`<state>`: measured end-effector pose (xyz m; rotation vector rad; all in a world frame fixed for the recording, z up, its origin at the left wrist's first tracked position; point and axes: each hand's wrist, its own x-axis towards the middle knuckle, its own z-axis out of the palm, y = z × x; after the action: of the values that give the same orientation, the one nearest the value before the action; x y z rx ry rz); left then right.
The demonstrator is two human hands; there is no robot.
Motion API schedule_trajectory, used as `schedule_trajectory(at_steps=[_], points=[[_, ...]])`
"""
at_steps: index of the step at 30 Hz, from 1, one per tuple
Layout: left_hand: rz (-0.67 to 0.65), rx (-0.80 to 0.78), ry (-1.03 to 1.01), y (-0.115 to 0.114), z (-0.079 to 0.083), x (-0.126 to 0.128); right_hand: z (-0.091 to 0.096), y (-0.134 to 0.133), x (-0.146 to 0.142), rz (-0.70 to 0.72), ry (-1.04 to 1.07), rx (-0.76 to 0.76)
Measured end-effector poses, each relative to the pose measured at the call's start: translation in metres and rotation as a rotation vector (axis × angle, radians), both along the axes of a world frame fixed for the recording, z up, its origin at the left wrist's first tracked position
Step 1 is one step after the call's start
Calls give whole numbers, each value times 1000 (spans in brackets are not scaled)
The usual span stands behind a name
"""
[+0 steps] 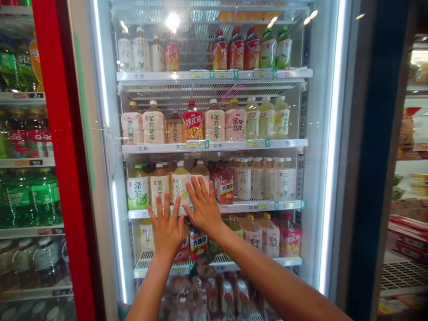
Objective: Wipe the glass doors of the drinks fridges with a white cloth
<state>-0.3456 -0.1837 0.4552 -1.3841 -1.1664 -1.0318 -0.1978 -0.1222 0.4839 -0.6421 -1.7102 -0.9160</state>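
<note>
Both arms reach forward at a glass-fronted drinks fridge [214, 145], whose front carries light reflections. My left hand [168, 232] is flat with fingers spread and pointing up, in front of the third and fourth shelves. Slightly higher and to its right, my right hand [204, 207] is also flat with fingers apart, tilted to the left. Neither hand holds anything; both seem to rest against the glass. Behind them stand a green tea bottle [138, 187], a white-capped bottle [180, 182] and a dark bottle with a red label [225, 187]. The hands hide parts of some bottles.
Upper shelves hold jasmine tea bottles [154, 122] and a red iced tea bottle [193, 122]. Bright light strips [332, 147] run down the fridge sides. Left, beyond a red frame [63, 147], are green soda bottles [46, 196]. Packaged goods [408, 236] fill racks at right.
</note>
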Motion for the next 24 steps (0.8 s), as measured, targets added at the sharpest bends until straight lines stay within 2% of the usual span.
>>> schedule_trajectory(at_steps=[2,3,7,9,11,14,15,17,21,22,24], points=[[9,3,-19,-1,1,-6,13,-2,-11,-1,23,-4],[15,6,-29,-2,0,-9,8,-4,-14,-2,19,-8],[43,10,-40,-7,-5,-19,-44,-11,-16,19,-96,12],[58,6,-28,-11,-6,-22,-52,-12,-17,42,-144,38],[68,5,-20,-13,-5,-24,-34,-10,-21,52,-146,48],[70,5,-37,-13,-1,-26,10,-7,-31,44,-96,30],[70,4,-48,-12,0,-27,19,-6,-33,40,-78,22],[71,5,-76,-10,1,-28,16,-7,-33,38,-80,15],[81,8,-119,-10,-3,-35,-29,-11,-24,73,-236,62],[84,5,-117,-11,-4,-37,-31,-11,-24,81,-263,78],[93,-1,-106,-13,-3,-41,-17,-10,-28,84,-257,88]])
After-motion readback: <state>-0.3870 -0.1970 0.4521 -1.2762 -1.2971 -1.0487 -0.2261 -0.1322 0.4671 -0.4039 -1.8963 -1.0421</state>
